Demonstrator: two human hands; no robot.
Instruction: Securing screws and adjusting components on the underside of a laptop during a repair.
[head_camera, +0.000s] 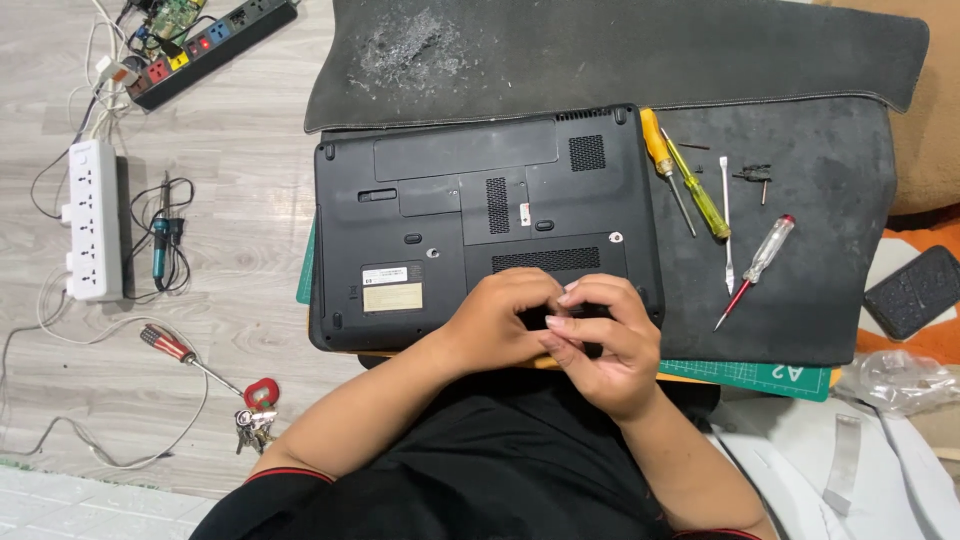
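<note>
A black laptop (450, 200) lies upside down on a dark mat (800, 250), its bottom panels and vents facing up. My left hand (500, 320) and my right hand (605, 345) are pressed together over the laptop's near right corner. Fingertips of both hands meet there and hide what lies under them. I cannot tell whether either hand grips anything.
Two yellow screwdrivers (690, 185), a white stick tool (726, 225) and a clear red-tipped screwdriver (760, 260) lie right of the laptop. On the floor at left are a white power strip (92, 220), a soldering iron (160, 240), a striped-handle screwdriver (175, 350) and keys (255, 415).
</note>
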